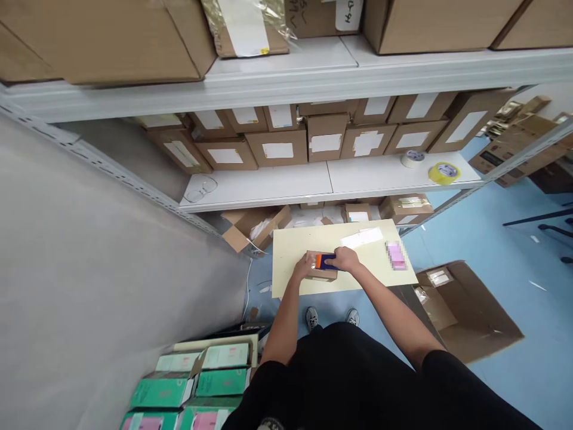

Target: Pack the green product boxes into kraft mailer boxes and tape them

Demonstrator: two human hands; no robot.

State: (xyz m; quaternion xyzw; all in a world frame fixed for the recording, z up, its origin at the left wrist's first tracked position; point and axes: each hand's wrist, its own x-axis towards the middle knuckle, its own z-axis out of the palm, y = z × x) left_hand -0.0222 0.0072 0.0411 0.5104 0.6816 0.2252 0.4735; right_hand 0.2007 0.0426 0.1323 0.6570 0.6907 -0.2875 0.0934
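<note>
A small cardboard box (328, 275) lies on the pale yellow tabletop (290, 286). My left hand (303, 267) is closed around the box's left end, fingers partly hidden. On top of the box is a flat dark blue and orange object (329, 262), its exact kind too small to tell; something shiny and clear shows by its orange end. My right hand (347, 260) grips this object by its blue right end. White paper labels (362, 237) lie just beyond my right hand. Farther right on the tabletop is a pink item (396, 255), blurred out.
Ahead stands a white shelf rack (268, 185) full of labelled cartons. A white tape roll (412, 158), a yellow tape roll (444, 173) and glasses (201, 189) lie on it. A large open carton (474, 316) is at right; green boxes (161, 391) are at lower left.
</note>
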